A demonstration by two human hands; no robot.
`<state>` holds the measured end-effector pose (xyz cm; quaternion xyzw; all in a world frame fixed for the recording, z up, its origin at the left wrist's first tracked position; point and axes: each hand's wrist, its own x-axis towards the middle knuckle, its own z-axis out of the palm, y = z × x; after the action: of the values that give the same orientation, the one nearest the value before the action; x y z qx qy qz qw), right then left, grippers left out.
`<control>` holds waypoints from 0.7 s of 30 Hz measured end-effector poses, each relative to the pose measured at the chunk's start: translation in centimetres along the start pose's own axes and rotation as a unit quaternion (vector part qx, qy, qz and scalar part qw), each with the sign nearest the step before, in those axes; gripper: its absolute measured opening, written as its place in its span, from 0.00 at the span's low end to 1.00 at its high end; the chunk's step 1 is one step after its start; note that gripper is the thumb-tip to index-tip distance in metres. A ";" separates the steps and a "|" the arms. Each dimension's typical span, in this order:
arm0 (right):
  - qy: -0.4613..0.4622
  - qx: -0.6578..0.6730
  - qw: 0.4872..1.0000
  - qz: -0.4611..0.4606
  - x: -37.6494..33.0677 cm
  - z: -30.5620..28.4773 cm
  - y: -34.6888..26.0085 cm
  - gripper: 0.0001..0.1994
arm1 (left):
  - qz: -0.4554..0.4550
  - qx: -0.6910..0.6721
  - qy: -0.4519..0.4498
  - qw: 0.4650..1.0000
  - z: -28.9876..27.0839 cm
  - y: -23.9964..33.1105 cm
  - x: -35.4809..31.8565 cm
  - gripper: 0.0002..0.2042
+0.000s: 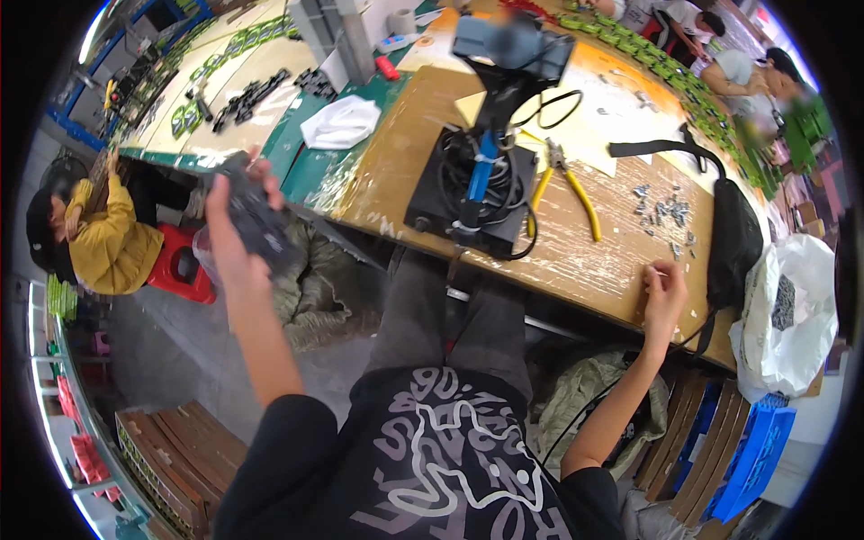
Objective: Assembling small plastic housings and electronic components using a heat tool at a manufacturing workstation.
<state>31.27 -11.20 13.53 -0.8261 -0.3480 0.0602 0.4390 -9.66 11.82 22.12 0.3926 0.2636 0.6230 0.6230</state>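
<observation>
Head view, only angle there is: the left hand (236, 225) is raised off to the side of the bench, fingers wrapped around a dark plastic part (256, 225), tilted up as if to get a look at it. The right hand (664, 292) rests at the near edge of the wooden worktable (576, 261), fingertips pinched together just below the pile of small metal bits (664, 214); can't tell if it's actually got one. Yellow-handled pliers (565, 184) lie beside the black machine base (472, 193), within easy reach.

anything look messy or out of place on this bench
Small metal parts lie loosely scattered on the worn wooden table near the right hand. The yellow-handled pliers lie open beside a black base wrapped in tangled cable.
</observation>
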 end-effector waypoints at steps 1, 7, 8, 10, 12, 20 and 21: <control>0.018 0.065 0.998 0.008 -0.1 -0.3 0.1 0.03 | -0.045 -0.059 -0.016 0.997 0.5 -0.6 -1.8 0.22; 0.005 0.244 0.968 -0.063 -4.3 1.1 -8.3 0.07 | -0.078 -0.035 -0.016 0.996 4.1 -3.6 -7.0 0.24; -0.024 0.280 0.954 -0.105 -5.0 1.7 -9.3 0.07 | -0.089 -0.009 -0.023 0.996 4.6 -3.7 -7.4 0.24; -0.068 0.330 0.933 -0.129 -6.1 3.3 -10.2 0.09 | -0.129 -0.012 -0.073 0.989 4.6 -4.5 -7.9 0.21; -0.098 0.361 0.921 -0.110 -6.9 4.3 -11.6 0.10 | -0.222 -0.103 -0.110 0.963 4.4 -4.7 -8.6 0.16; -0.187 0.438 0.878 -0.045 -10.8 6.5 -15.5 0.15 | -0.155 0.026 -0.027 0.987 6.0 -5.8 -9.9 0.21; -0.195 0.433 0.879 -0.040 -11.1 6.8 -15.6 0.15 | -0.138 0.037 -0.011 0.990 6.3 -5.9 -10.0 0.22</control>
<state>12.02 -7.72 19.03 -0.5101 -0.3985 0.3474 0.6785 -2.02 1.47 19.17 0.3822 0.3308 0.5165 0.6912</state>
